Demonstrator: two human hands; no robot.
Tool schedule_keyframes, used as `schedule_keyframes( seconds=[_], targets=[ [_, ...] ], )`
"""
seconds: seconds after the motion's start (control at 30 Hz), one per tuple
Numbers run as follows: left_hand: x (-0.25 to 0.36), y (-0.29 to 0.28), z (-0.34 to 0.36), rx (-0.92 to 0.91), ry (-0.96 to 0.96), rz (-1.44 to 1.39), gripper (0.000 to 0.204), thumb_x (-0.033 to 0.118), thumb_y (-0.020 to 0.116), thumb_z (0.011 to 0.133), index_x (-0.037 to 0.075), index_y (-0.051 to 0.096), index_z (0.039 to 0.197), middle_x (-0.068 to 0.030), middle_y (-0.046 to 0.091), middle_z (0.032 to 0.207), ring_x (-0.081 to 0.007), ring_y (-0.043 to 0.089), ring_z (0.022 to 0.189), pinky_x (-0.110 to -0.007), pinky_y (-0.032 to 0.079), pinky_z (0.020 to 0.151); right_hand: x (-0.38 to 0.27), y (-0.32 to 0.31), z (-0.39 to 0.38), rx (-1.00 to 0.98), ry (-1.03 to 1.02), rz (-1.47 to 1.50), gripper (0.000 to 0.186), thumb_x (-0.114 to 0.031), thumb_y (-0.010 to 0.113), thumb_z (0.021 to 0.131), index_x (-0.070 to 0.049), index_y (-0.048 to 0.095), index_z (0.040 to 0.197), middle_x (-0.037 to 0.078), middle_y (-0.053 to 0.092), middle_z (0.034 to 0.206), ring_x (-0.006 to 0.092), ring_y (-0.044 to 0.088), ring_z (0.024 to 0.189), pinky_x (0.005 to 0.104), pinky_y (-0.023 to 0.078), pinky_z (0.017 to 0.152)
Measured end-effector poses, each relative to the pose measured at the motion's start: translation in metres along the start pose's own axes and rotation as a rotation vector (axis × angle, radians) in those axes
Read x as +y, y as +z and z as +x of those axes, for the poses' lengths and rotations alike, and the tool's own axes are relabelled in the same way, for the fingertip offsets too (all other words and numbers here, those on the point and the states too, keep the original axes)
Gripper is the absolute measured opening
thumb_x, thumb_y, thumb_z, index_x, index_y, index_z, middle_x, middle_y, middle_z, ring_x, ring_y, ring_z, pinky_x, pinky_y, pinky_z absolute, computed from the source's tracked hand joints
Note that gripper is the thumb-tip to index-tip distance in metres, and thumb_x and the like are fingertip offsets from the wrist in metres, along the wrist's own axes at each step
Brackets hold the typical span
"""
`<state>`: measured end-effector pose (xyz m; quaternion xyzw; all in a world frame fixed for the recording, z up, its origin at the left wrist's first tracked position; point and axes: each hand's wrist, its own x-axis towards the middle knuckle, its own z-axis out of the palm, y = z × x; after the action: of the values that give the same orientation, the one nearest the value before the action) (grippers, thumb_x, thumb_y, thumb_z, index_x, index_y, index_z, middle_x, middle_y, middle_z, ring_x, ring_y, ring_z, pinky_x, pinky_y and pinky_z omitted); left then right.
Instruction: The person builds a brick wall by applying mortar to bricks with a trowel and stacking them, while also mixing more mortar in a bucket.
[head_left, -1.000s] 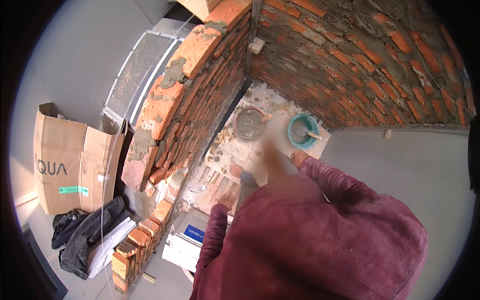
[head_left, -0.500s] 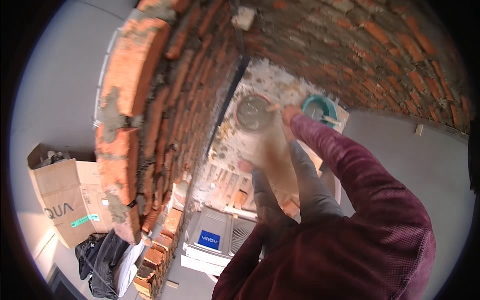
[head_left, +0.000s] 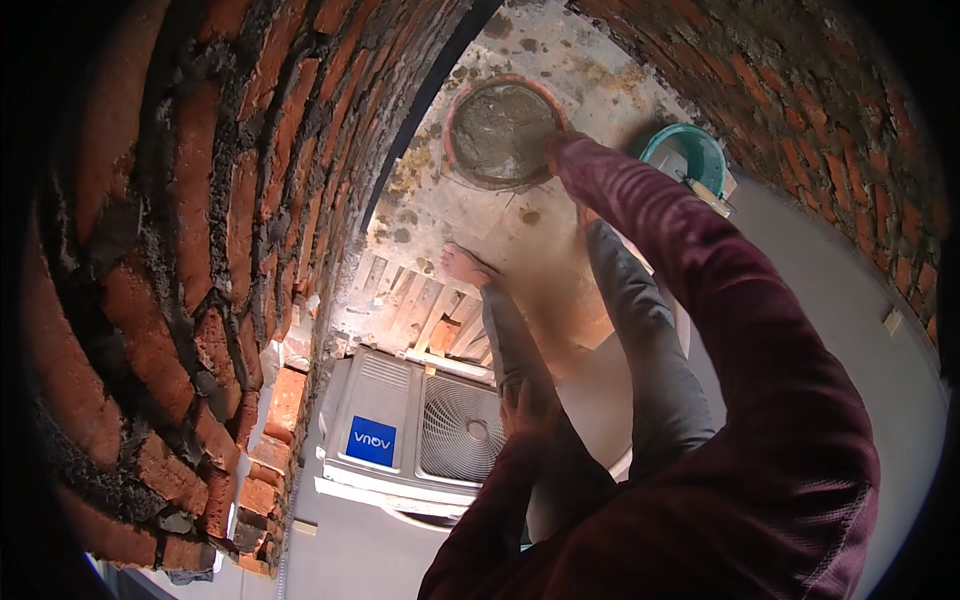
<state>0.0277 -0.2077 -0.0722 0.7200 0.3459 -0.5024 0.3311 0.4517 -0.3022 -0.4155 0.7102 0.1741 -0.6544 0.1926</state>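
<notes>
A round reddish tub (head_left: 449,135) of wet grey mortar (head_left: 500,128) stands on the mortar-spotted board (head_left: 425,200). My right hand (head_left: 562,152) is at its right rim, fingers curled and partly hidden by the maroon sleeve. It seems closed round the handle of a wooden-handled tool, whose working end cannot be made out against the mortar. My left hand (head_left: 522,410) rests on my grey-trousered left leg (head_left: 515,350), fingers spread and holding nothing. To the right of the tub sits a teal bucket (head_left: 718,160) with a light-coloured handled tool (head_left: 710,197) at its edge.
Rough brick walls rise at the left (head_left: 190,230) and right (head_left: 800,110). A white air-conditioner outdoor unit (head_left: 385,400) lies below the slatted wood (head_left: 395,300). My bare foot (head_left: 467,265) is on the board's near edge. A brown blur covers the space between my legs.
My view has shifted downward and closer, with the left wall filling more of it. My right hand has reached the tub rim where a wooden handle lay. The cardboard box has left view.
</notes>
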Motion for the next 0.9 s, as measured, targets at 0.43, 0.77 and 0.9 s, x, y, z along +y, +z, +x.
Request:
schedule_keyframes(
  seconds=[0.43,0.77,0.9],
  targets=[
    [-0.005,-0.007,0.008,-0.004,-0.044,0.045,0.085,0.045,0.078,0.07,0.015,0.044,0.141,-0.0246,0.028,0.15,-0.0423,0.028,0.138,-0.048,0.026,0.113,-0.018,0.032,-0.021,-0.307,-0.388,1.373,0.018,-0.022,0.06,0.088,-0.008,0.059,0.099,0.006,0.058,0.084,0.0227,0.056,0.07,0.0383,0.05,0.063],
    [0.012,-0.016,0.01,0.013,-0.001,0.054,0.079,0.043,0.076,0.073,0.013,0.046,0.14,-0.0249,0.031,0.148,-0.0417,0.03,0.136,-0.05,0.024,0.112,0.026,0.068,-0.138,-0.883,-0.514,2.593,0.037,-0.028,0.052,0.098,0.004,0.051,0.117,0.001,0.046,0.075,0.0071,0.044,0.05,0.0183,0.036,0.038],
    [0.004,-0.014,0.009,0.047,0.0,0.074,0.08,0.044,0.076,0.072,0.012,0.046,0.139,-0.0245,0.032,0.148,-0.0416,0.03,0.136,-0.049,0.024,0.113,0.025,0.044,-0.195,-0.101,-0.368,1.701,0.041,-0.038,0.049,0.098,-0.002,0.053,0.118,0.002,0.048,0.072,0.0112,0.046,0.051,0.0258,0.04,0.039]
  ],
)
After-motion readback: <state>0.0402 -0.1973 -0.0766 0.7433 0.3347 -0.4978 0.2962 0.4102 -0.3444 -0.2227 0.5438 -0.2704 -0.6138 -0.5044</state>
